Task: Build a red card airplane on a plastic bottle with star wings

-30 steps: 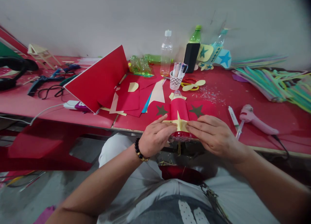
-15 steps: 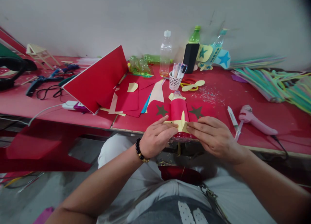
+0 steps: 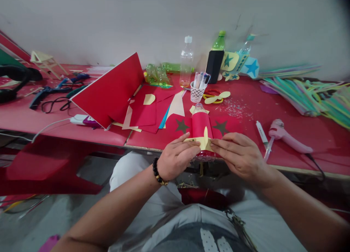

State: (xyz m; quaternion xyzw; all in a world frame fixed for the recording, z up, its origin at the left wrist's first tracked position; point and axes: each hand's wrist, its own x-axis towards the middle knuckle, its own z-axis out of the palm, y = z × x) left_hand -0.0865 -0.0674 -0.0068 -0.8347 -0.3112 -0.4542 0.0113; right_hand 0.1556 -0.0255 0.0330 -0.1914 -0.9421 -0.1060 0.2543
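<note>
my bracelet (image 3: 155, 167): black, gold | bottle wrap (image 3: 201, 123): red | side panels (image 3: 172, 126): red, dark stars | paper strip (image 3: 203, 144): pale yellow | table (image 3: 290, 99): red

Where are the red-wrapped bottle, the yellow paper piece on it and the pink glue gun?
red-wrapped bottle (image 3: 200, 123): head view, on the red wrap.
yellow paper piece (image 3: 202, 144): head view, on the strip beside its upright fin.
pink glue gun (image 3: 290, 138): head view, on its handle.

Forearms (image 3: 117, 205) angled inward; left fingers (image 3: 188, 148), right fingers (image 3: 225, 147) nearly straight, tips facing, slightly apart.
</note>
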